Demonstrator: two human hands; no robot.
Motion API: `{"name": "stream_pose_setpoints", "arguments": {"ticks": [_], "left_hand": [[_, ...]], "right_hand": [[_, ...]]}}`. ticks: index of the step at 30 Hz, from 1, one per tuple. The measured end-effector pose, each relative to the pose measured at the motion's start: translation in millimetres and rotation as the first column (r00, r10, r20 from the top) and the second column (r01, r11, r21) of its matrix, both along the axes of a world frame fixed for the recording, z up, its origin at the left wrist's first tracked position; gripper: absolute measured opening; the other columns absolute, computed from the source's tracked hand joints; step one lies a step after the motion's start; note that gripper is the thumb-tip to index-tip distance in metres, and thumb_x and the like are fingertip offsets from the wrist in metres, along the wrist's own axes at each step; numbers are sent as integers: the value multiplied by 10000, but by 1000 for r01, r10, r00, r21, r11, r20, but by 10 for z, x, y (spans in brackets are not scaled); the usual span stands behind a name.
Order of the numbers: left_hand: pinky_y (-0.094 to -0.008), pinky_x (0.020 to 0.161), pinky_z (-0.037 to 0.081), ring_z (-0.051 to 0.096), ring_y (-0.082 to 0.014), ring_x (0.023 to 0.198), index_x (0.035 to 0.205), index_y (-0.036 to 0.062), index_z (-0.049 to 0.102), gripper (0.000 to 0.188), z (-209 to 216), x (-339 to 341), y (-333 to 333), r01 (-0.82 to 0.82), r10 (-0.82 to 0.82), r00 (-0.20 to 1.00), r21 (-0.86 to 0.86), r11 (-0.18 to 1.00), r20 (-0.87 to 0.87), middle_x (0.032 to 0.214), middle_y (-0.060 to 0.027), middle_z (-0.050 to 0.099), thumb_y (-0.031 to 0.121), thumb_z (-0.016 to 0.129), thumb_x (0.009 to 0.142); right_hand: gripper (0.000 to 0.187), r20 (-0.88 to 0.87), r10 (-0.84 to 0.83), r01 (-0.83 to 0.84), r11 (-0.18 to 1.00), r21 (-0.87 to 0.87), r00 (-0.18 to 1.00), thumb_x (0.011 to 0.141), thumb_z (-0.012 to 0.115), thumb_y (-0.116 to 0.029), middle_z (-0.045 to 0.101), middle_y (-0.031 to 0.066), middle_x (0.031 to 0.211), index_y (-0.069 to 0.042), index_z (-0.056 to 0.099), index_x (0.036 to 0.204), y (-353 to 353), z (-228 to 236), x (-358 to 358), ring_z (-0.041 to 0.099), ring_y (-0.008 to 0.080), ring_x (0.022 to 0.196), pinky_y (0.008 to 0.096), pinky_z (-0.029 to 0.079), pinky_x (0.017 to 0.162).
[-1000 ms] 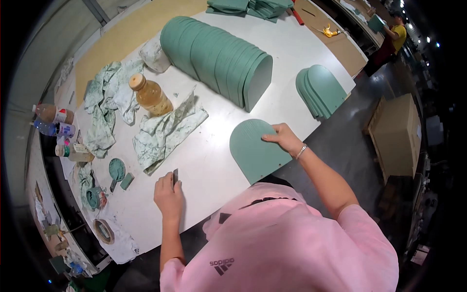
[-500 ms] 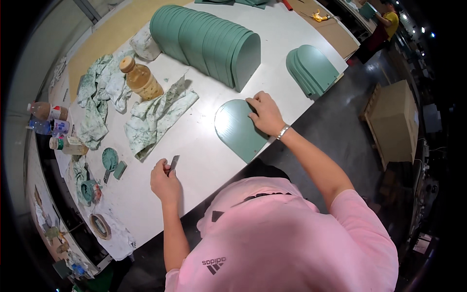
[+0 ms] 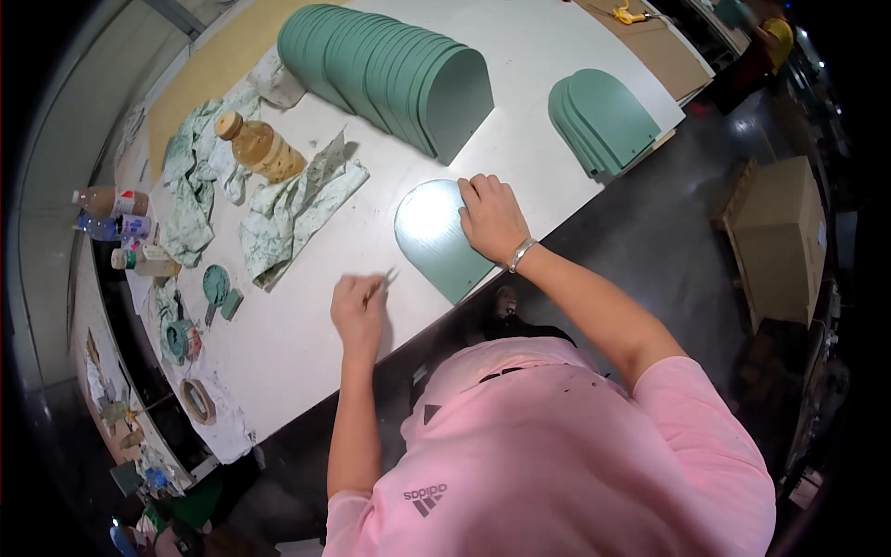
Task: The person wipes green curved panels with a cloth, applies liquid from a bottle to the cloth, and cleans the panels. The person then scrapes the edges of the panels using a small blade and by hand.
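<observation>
A glossy green arch-shaped panel [image 3: 434, 243] lies flat near the table's front edge, its rounded end pointing away from me. My right hand [image 3: 494, 223] grips the panel's right edge, fingers bent over it and a metal bracelet on the wrist. To the left of the panel, my left hand [image 3: 358, 311] is closed on a small flat metal blade [image 3: 392, 276]. Motion smears the blade, which points toward the panel without touching it. Beyond the panel stands a long row of matching green panels [image 3: 380, 84] on edge. A smaller fanned stack [image 3: 608, 121] sits at the right table edge.
Crumpled stained cloths [image 3: 297, 218] and a bottle of amber liquid [image 3: 260, 148] are on the table's left half. Green putty [image 3: 215, 285], a green block [image 3: 231, 304], a tape roll [image 3: 197, 401] and several bottles line the left side. A large carton [image 3: 780, 241] stands on the floor at right.
My left hand has moved right with the blade, closer to the panel. My right hand stays at the panel's edge. The whole view has shifted slightly.
</observation>
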State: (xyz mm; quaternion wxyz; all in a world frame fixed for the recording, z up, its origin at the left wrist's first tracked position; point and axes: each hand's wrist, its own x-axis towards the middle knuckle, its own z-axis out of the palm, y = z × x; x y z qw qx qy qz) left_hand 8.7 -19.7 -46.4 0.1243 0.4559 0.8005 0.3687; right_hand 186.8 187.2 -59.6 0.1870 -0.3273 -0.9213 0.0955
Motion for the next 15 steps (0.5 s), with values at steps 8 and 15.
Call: {"name": "stream_pose_setpoints", "arguments": {"ticks": [8, 15], "left_hand": [[-388, 650, 427, 500, -287, 704, 881, 80, 736, 231, -82, 140, 554, 253, -198, 928, 140, 957, -316, 736, -75, 571, -20, 675, 681], [-385, 629, 417, 496, -280, 690, 846, 66, 739, 163, -62, 254, 429, 194, -177, 975, 123, 973, -137, 708, -77, 550, -34, 692, 727]], "right_hand": [[443, 34, 10, -8, 997, -71, 999, 812, 617, -149, 529, 143, 1022, 40, 551, 1207, 10, -16, 4, 515, 299, 960, 407, 427, 819], [355, 14, 10, -10, 1000, -25, 1000, 806, 613, -158, 528, 118, 981, 14, 561, 1112, 3, -21, -12, 514, 267, 940, 391, 423, 809]]}}
